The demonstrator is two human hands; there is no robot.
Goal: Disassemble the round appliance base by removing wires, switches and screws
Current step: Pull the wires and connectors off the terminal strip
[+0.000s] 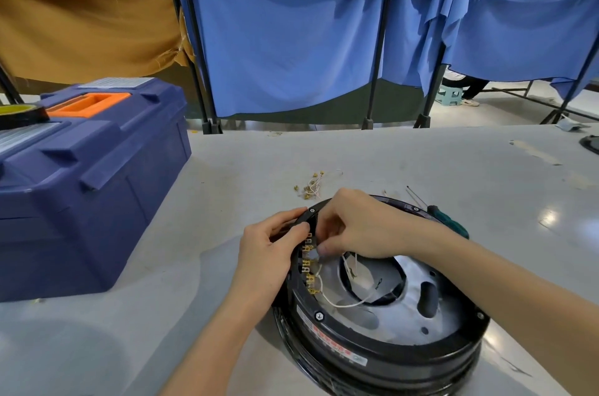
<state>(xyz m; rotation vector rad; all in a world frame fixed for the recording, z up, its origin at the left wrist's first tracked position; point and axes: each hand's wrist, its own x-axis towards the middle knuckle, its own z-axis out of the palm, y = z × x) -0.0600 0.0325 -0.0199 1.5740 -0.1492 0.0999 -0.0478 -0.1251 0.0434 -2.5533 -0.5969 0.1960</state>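
Round base (382,353) on the table (356,152), right of the blue toolbox (87,188).
Left hand (265,253) grips its black rim; right hand (366,227) pinches the white wire (325,296) at the brass terminals (308,266).

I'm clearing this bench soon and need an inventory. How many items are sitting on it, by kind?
Toolbox: 1
Tape roll: 1
Round appliance base: 1
Screwdriver: 1
Pile of removed wires: 1
Black item cut off at right edge: 1
Total: 6
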